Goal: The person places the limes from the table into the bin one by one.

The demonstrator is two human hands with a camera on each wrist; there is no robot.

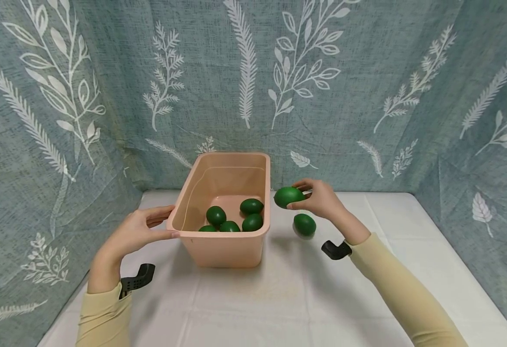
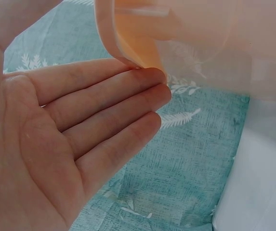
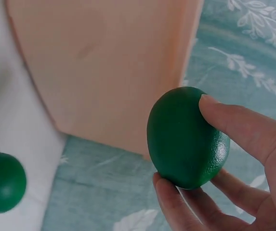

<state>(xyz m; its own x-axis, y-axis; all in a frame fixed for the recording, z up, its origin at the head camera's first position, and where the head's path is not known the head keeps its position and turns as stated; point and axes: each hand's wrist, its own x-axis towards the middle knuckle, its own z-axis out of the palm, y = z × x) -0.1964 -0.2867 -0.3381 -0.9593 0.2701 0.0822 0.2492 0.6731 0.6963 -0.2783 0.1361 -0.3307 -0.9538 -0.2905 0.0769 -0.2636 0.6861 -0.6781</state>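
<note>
My right hand [image 1: 318,198] pinches a glossy green oval fruit [image 1: 289,197] between thumb and fingertips, just right of a peach plastic bin [image 1: 227,250]. In the right wrist view the thumb presses one side of this fruit [image 3: 183,139], with the fingers beneath it. Several darker green fruits [image 1: 216,216] lie inside the bin. Another green fruit [image 1: 304,225] rests on the table below my right hand. At the bin's near left corner, my left hand [image 1: 138,231] touches the rim, its fingers extended. The left wrist view shows the fingertips [image 2: 152,76] against the bin's rim [image 2: 106,33].
A white cloth [image 1: 322,299] covers the table. Behind and at both sides hangs a blue-green curtain [image 1: 218,106] with white leaf prints. The bin's right wall stands between the held fruit and those inside. Black wrist mounts [image 1: 336,250] sit on both forearms.
</note>
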